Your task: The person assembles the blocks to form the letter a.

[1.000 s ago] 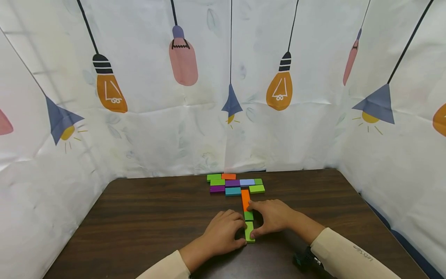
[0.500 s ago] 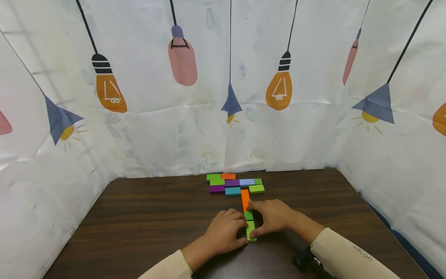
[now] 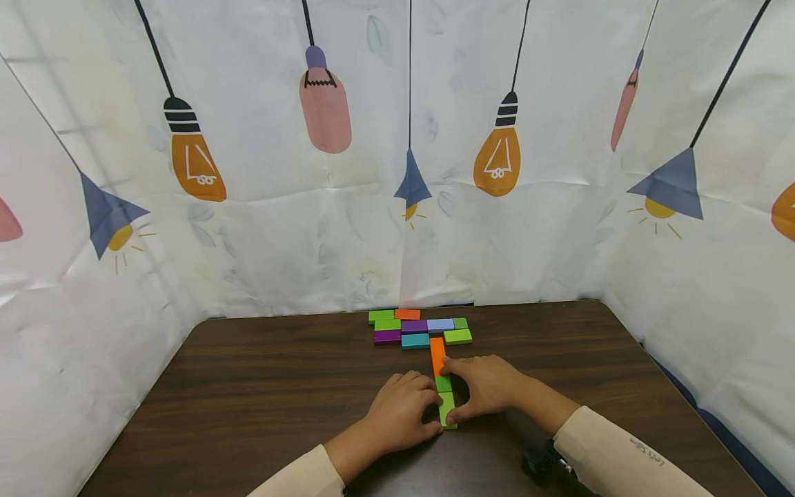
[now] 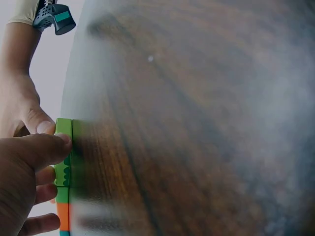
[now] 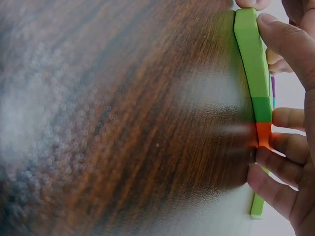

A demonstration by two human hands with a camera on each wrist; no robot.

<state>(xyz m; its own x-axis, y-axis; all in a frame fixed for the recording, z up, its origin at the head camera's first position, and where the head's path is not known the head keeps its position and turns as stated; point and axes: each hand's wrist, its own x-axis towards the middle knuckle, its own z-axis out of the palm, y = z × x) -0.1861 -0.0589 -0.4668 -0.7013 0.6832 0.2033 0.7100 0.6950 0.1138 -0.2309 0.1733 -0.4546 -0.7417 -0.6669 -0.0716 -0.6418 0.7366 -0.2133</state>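
Dark wood-grain table (image 3: 279,386); light-green block (image 3: 446,407) lies flat, meeting the darker-green block (image 3: 444,384) at its near end; our left hand (image 3: 397,414) and right hand (image 3: 487,383) touch its opposite sides, fingers loosely bent, neither wrapped round it; we should press evenly, edges flush

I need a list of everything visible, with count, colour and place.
Lamp-printed sheet: 1, white, behind table
Wood-grain table: 1, brown, beneath blocks
Green rectangular blocks: 6, green, four in far cluster, two in column
Orange blocks: 2, orange, one in each
Purple blocks: 2, purple, cluster
Teal block: 1, teal, cluster
Lavender block: 1, lavender, cluster
Wrist device: 1, dark, right wrist
Long sleeves: 2, beige, forearms
Left hand, right hand: 2, bare, either side of column
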